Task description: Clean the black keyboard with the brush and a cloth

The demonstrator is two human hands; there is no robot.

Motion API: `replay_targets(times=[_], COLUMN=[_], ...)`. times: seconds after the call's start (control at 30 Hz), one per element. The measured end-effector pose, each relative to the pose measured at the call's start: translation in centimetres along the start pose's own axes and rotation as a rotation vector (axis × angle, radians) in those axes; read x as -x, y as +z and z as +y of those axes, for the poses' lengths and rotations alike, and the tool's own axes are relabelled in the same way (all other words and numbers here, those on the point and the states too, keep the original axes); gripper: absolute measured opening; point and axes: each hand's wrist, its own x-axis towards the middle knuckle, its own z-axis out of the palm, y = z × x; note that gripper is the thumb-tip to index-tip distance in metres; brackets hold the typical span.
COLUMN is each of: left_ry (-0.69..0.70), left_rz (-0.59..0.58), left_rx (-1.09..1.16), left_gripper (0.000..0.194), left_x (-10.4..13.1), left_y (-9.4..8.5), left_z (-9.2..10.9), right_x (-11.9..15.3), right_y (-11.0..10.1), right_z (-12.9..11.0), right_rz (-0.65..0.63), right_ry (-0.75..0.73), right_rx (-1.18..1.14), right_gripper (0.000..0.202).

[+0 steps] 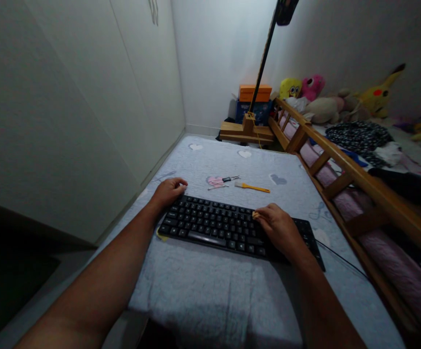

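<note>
On blue cloth [203, 278], keyboard [228, 224] lying. Your L hand [168, 192] resting at its far L corner, can't tell if gripping; R hand [278, 227] pinching small tan scrap [256, 214] over it, R of ctr. You're prob. wiping; next move calling for light pinch, steady keyboard.

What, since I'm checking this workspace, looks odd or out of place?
No spill or damage shows. The one oddity is a yellow patch at the near left corner of the keyboard, unlike the blue around it, possibly just print.
</note>
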Motion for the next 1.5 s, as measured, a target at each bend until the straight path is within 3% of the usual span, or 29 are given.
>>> replay_targets(times=[0.13, 0.37, 0.43, 0.63, 0.77, 1.07, 1.5], left_ry=[-0.006, -0.003, 0.001, 0.008, 0.011, 0.004, 0.012], left_rz=[-0.003, -0.008, -0.007, 0.003, 0.008, -0.002, -0.001], left_rx=[0.013, 0.02, 0.017, -0.004, -0.004, 0.008, -0.02], left_gripper=[0.04, 0.041, 0.041, 0.04, 0.037, 0.039, 0.044], left_x=[0.0, -0.1, -0.2, -0.1, -0.1, 0.1, -0.3], left_y=[0.0, 0.2, 0.2, 0.1, 0.0, 0.2, 0.3], left_z=[0.1, -0.1, -0.2, 0.0, 0.2, -0.1, -0.6], right_x=[0.4, 2.0, 2.0, 0.9, 1.0, 3.4, 6.0], right_y=[0.3, -1.7, -1.9, -0.4, 0.1, -1.0, -0.9], right_z=[0.3, 0.0, 0.3, 1.5, 1.5, -0.1, -0.6], right_rz=[-0.029, -0.21, -0.194, 0.037, -0.007, -0.147, -0.2], right_ry=[0.008, -0.059, -0.058, 0.033, 0.023, -0.041, -0.038], right_rx=[-0.014, -0.16, -0.203, -0.12, -0.069, -0.116, -0.159], right_gripper=[0.022, 0.021, 0.022, 0.024, 0.025, 0.022, 0.022])
